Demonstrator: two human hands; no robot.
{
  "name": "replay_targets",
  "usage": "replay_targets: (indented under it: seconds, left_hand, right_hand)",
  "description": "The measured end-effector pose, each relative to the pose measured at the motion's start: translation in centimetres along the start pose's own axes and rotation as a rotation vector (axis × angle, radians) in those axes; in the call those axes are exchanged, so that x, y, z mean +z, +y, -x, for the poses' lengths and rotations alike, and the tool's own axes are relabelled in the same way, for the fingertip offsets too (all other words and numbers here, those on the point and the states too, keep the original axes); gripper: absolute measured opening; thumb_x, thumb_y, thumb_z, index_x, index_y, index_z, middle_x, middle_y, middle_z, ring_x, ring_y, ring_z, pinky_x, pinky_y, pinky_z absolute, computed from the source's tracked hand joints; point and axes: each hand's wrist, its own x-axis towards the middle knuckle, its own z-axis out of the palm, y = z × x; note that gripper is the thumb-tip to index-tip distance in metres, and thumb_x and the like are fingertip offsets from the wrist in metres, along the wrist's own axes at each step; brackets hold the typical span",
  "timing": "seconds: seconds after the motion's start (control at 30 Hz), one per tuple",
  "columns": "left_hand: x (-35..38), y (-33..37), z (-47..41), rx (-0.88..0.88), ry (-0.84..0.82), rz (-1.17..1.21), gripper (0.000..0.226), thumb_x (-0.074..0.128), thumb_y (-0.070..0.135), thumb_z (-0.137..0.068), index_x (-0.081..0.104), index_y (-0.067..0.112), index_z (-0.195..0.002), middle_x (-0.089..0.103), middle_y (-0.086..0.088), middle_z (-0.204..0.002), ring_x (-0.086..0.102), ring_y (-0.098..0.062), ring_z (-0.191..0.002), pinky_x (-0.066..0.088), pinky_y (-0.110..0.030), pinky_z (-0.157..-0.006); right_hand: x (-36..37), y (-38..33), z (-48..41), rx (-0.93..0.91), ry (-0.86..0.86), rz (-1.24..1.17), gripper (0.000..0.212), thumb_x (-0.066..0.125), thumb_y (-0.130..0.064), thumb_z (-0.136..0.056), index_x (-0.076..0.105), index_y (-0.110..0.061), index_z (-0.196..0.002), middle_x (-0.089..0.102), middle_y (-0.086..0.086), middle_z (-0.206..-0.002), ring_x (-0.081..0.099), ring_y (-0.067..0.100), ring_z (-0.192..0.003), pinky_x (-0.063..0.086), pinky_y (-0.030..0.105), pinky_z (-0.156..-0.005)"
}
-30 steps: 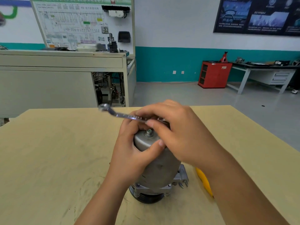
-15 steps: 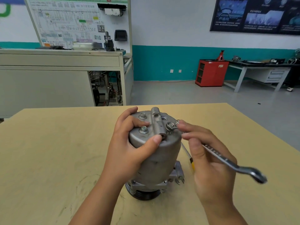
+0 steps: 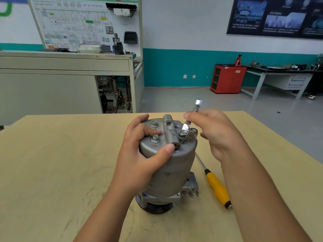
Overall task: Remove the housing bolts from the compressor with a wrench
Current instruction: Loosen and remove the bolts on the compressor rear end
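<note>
From the head view we see the compressor (image 3: 167, 163) standing upright on the table (image 3: 52, 172) at centre frame. Our left hand (image 3: 139, 154) has its grip wrapped round the top. Just right of it, our right hand (image 3: 215, 133) pinches the wrench (image 3: 191, 119), whose lower end meets a raised bolt (image 3: 182, 136). A screwdriver (image 3: 216, 187) lies at lower right.

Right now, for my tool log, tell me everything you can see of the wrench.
The wrench is a slim, shiny metal spanner. Its lower end sits on a part-raised bolt atop the compressor; the shaft tilts up and away, its far end showing above the right hand, whose fingers pinch the middle.
</note>
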Motion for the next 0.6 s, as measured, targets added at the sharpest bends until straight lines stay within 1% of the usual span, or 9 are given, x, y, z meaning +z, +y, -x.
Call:
replay_targets:
  seconds: [0.1,0.13,0.17,0.2,0.27,0.33,0.37,0.47,0.6]
  left_hand:
    - [0.0,0.2,0.0,-0.003,-0.009,-0.005,0.04,0.064,0.055,-0.057,0.06,0.026,-0.085,0.046,0.012,-0.134,0.043,0.007,-0.124,0.033,-0.005,-0.092]
    - [0.0,0.2,0.0,-0.005,-0.014,-0.005,0.041,0.064,0.055,-0.057,0.059,0.027,-0.086,0.046,0.013,-0.134,0.043,0.007,-0.123,0.033,-0.005,-0.093]
    - [0.0,0.2,0.0,-0.012,-0.017,-0.002,0.043,0.064,0.055,-0.056,0.059,0.027,-0.088,0.045,0.015,-0.134,0.043,0.008,-0.123,0.034,-0.006,-0.093]
    - [0.1,0.2,0.1,-0.024,-0.018,0.008,0.047,0.064,0.056,-0.055,0.058,0.028,-0.092,0.045,0.019,-0.133,0.043,0.009,-0.122,0.035,-0.007,-0.094]
    - [0.0,0.3,0.1,-0.05,-0.017,0.048,0.059,0.066,0.056,-0.054,0.054,0.028,-0.104,0.046,0.028,-0.129,0.046,0.01,-0.119,0.038,-0.008,-0.092]
    - [0.0,0.3,0.1,-0.054,-0.024,0.075,0.07,0.069,0.055,-0.053,0.051,0.027,-0.115,0.051,0.028,-0.122,0.051,0.007,-0.114,0.041,-0.009,-0.088]
    - [-0.1,0.3,0.1,-0.053,-0.03,0.075,0.073,0.069,0.055,-0.054,0.05,0.028,-0.119,0.054,0.025,-0.121,0.053,0.005,-0.113,0.043,-0.011,-0.088]
    - [-0.3,0.2,0.1,-0.063,-0.062,0.091,0.081,0.071,0.055,-0.054,0.047,0.03,-0.127,0.055,0.018,-0.126,0.054,0.005,-0.114,0.045,-0.012,-0.088]
    - [-0.3,0.0,0.1,-0.03,-0.068,0.099,0.079,0.072,0.052,-0.055,0.047,0.024,-0.125,0.052,0.013,-0.127,0.052,0.005,-0.116,0.041,-0.007,-0.088]
  right_hand:
    - [0.4,-1.5,-0.9,-0.069,-0.131,0.213,0.024,0.066,-0.016,-0.083,0.067,0.008,-0.087,0.063,0.016,-0.075,0.058,0.021,-0.072,0.043,0.032,-0.066]
    - [0.6,-1.9,-0.9,-0.094,-0.168,0.248,0.023,0.066,-0.015,-0.083,0.068,0.007,-0.089,0.066,0.021,-0.082,0.059,0.027,-0.076,0.044,0.035,-0.07]
    - [0.8,-2.2,-0.9,-0.121,-0.2,0.26,0.019,0.066,-0.013,-0.083,0.07,0.004,-0.089,0.069,0.021,-0.087,0.059,0.024,-0.076,0.044,0.033,-0.07]
    - [0.9,-2.5,-0.8,-0.15,-0.227,0.27,0.015,0.066,-0.014,-0.084,0.072,-0.001,-0.09,0.07,0.017,-0.087,0.06,0.017,-0.075,0.044,0.029,-0.069]
    - [1.2,-2.8,-0.3,-0.225,-0.256,0.306,0.009,0.067,-0.017,-0.085,0.074,-0.015,-0.089,0.069,-0.005,-0.079,0.057,-0.001,-0.07,0.043,0.018,-0.065]
    - [1.4,-3.1,0.6,-0.339,-0.301,0.372,0.012,0.066,-0.02,-0.086,0.07,-0.029,-0.08,0.058,-0.018,-0.078,0.054,-0.006,-0.076,0.039,0.009,-0.067]
    - [1.5,-3.3,1.1,-0.391,-0.335,0.422,0.017,0.066,-0.02,-0.086,0.066,-0.035,-0.077,0.053,-0.018,-0.083,0.051,-0.004,-0.084,0.038,0.01,-0.072]
    - [1.7,-3.3,2.8,-0.507,-0.341,0.574,0.023,0.063,-0.024,-0.088,0.059,-0.044,-0.077,0.041,-0.014,-0.092,0.041,0.008,-0.099,0.033,0.024,-0.082]
    - [1.2,-1.7,4.6,-0.717,-0.191,0.633,0.013,0.059,-0.026,-0.09,0.071,-0.029,-0.092,0.042,-0.012,-0.087,0.035,0.008,-0.091,0.028,0.027,-0.081]
